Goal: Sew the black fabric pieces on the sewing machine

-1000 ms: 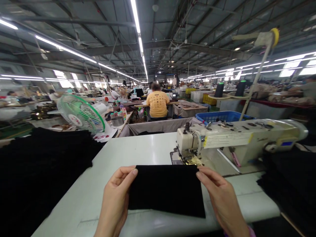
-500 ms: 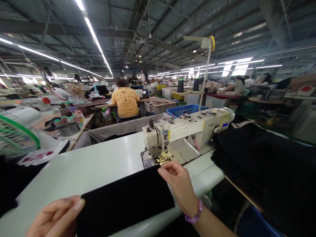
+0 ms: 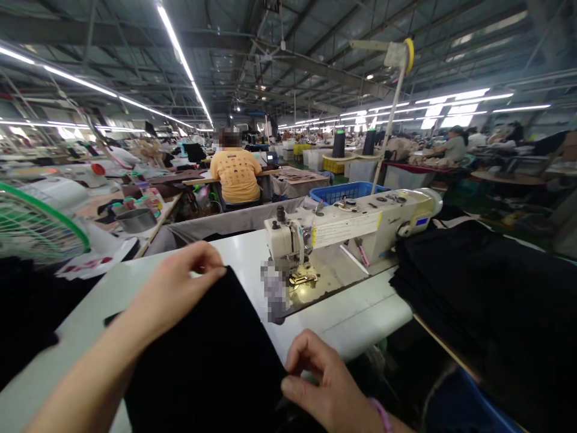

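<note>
A black fabric piece (image 3: 211, 355) lies on the white sewing table (image 3: 351, 319) in front of me. My left hand (image 3: 175, 285) pinches its far top corner, fingers closed on the cloth. My right hand (image 3: 322, 385) is closed on the fabric's near right edge, close to the table's front. A white sewing machine (image 3: 356, 225) stands just right of the fabric, its presser foot (image 3: 303, 278) a short way beyond my right hand.
A big heap of black fabric (image 3: 487, 288) lies to the right of the machine, another dark pile (image 3: 22, 313) at the left by a green fan (image 3: 36, 225). A person in a yellow shirt (image 3: 237, 174) sits ahead. A blue crate (image 3: 342, 192) stands behind the machine.
The fabric has swung round: my left hand moved up and away to its far corner, my right hand pulled back toward me from beside the presser foot. The view shifted slightly.
</note>
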A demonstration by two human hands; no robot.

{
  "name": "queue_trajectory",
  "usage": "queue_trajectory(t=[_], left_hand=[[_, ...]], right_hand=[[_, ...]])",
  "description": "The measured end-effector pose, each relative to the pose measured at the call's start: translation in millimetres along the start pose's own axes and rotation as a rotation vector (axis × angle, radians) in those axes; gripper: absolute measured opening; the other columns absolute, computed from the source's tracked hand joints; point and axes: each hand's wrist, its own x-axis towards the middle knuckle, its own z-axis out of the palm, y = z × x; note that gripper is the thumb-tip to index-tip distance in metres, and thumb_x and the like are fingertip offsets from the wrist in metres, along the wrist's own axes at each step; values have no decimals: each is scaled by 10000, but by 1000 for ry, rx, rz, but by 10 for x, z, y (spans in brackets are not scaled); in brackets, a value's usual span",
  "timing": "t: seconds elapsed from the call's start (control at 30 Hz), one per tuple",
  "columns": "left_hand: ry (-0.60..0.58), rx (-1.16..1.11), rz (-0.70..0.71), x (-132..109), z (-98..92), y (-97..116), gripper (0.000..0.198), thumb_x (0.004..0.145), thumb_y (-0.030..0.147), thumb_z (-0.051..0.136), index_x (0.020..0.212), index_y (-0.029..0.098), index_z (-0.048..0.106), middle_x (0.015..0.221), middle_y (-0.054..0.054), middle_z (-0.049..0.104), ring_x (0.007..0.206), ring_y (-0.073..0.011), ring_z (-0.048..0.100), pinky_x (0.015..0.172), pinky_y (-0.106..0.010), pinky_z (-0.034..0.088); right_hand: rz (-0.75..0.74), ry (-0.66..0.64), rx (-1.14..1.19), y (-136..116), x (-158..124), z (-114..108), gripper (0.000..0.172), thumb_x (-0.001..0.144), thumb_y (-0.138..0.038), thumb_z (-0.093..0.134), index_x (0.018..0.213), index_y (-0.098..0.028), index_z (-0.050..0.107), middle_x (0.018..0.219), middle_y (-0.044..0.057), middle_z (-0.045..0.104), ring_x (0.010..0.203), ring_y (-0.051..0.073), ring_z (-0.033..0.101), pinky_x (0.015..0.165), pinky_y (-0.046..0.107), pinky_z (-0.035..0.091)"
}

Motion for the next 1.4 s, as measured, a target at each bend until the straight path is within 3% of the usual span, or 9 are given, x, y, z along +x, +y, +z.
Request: queue_trajectory(t=[0.17,0.27,0.47,0.87,1.03,1.13,1.2,1.3,1.4], left_hand=[[-235,52,-19,263,1157,-493,145,572,153,678,547,225,555,516,52,569,544,-154,512,574,-268,388],[-264,67,-32,274,1455,-732,208,658,159,715,586,207,525,555,64,544,556,-133,501,593,-269,401],[-293,108,-35,357,1500,-793,230,769,167,737,642,177,547,614,66,553,594,-122,522,633,-274,432],[-173,151,-59,520,1676,-917,156,663,108,654,706,212,545,605,16,616,572,-165,582,562,-269,409],[-113,259,1,479,1666,-879,175,705,120,640,843,189,559,739,-45,670,701,-234,656,666,-340,510],[-7,336,82,164,1611,-732,339,726,172,690,1043,147,573,1085,-167,673,1098,-352,610,972,-525,470],[-16,361,167,-220,1555,-610,362,756,216,703,1095,167,585,1185,-162,647,1189,-364,560,1043,-567,426],[-353,359,485,-859,1463,-495,227,821,153,617,1029,244,628,1048,-56,705,967,-246,667,839,-382,581],[-455,421,758,-1225,1388,-520,385,836,111,587,1206,219,595,1152,-65,725,1028,-227,683,866,-323,600]], right_hand=[[-151,122,-458,651,-212,-243,155,747,-88,602,829,-210,650,766,3,664,707,165,642,663,244,508],[-359,110,-618,752,-258,-412,312,733,-18,536,948,-217,644,846,34,695,764,183,678,707,261,548],[-590,111,-877,675,-223,-553,316,774,10,459,951,-220,585,779,39,673,704,196,648,644,284,521],[-634,103,-946,669,-94,-600,323,722,14,461,923,-198,598,923,73,710,884,224,663,802,377,565],[-664,105,-953,649,-88,-602,313,755,16,463,939,-199,597,924,68,707,888,215,659,809,369,564],[-678,94,-967,631,-83,-609,305,768,16,458,947,-190,594,927,73,701,882,213,650,806,375,563],[-674,73,-970,634,-84,-617,303,768,15,455,947,-190,590,931,76,697,888,218,645,802,380,562],[-652,46,-972,654,-95,-634,295,781,2,463,969,-185,591,944,87,689,904,229,638,802,385,559],[-619,13,-972,652,-92,-642,281,798,-16,491,1004,-175,598,975,94,683,933,234,628,840,394,552]])
